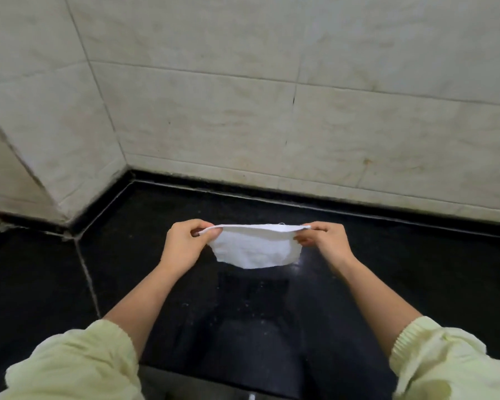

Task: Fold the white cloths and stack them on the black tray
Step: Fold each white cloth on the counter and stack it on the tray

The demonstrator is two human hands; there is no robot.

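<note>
You've got the white cloth (254, 249) pinched by its top corners. Your left grip (185, 243) is on the left corner and your right grip (326, 241) on the right, fingers curled onto the fabric. It hangs stretched between them over the black desk (416, 269), near the tiled wall (243, 111).

What I'd watch for: the pinch looks like just fingertips on the edge, so if you tug it tighter or flick it, a corner could slip out and the whole thing drops in a heap. The bottom edge is wavy and uneven too, so a fold made in the air could come out crooked unless you lay it flat first.

Hard-to-tell stuff: I can't make out if the top edge is one layer or already doubled over, or whether the bottom edge touches the desk. There's no black tray in view and no other cloths — so how far along you are is anyone's guess. Your pale green sleeves (70, 365) fill the bottom corners.
</note>
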